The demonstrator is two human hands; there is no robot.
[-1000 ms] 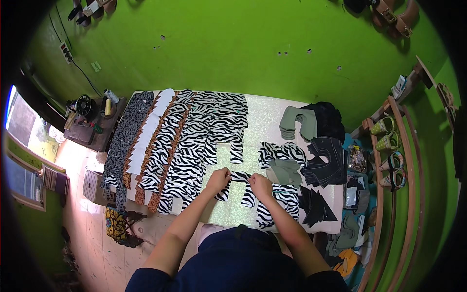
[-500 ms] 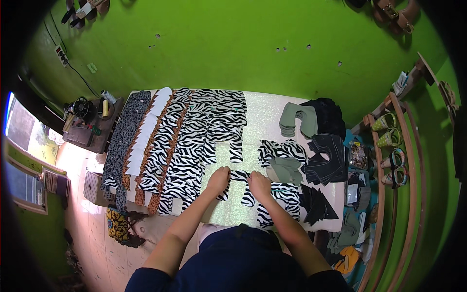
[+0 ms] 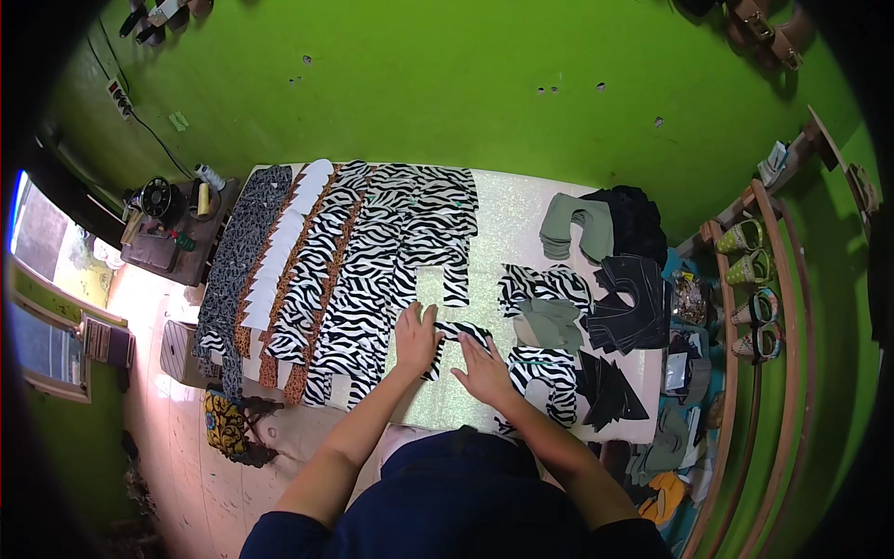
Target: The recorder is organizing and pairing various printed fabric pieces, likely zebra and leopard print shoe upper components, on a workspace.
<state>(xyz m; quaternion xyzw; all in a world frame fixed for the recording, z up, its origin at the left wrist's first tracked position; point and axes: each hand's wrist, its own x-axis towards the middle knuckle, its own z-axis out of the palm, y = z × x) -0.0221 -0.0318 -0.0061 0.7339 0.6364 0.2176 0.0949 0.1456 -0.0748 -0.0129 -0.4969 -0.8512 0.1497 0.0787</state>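
A small zebra-print cut piece (image 3: 456, 330) lies on the pale glittery tabletop (image 3: 498, 219) in front of me. My left hand (image 3: 415, 341) rests at its left end, fingers stretched and slightly apart. Lying flatter, my right hand (image 3: 482, 371) touches its right part with spread fingers and covers some of it. Just beyond and to the left are overlapping rows of zebra-print pieces (image 3: 372, 252). To the right, grey-green pieces (image 3: 548, 324) sit on top of more zebra-print pieces (image 3: 544, 359).
Farther left run white pieces (image 3: 277, 256), brown patterned ones and dark grey patterned ones (image 3: 235, 261). Black pieces (image 3: 629, 303) and a grey-green stack (image 3: 573, 226) lie at the right. A side table (image 3: 168, 252) stands left; a wooden shoe rack (image 3: 773, 279) stands right.
Both hands have loosened from their closed grip on the zebra-print piece, and their fingers are now extended. The piece lies on the table; the view has shifted slightly.
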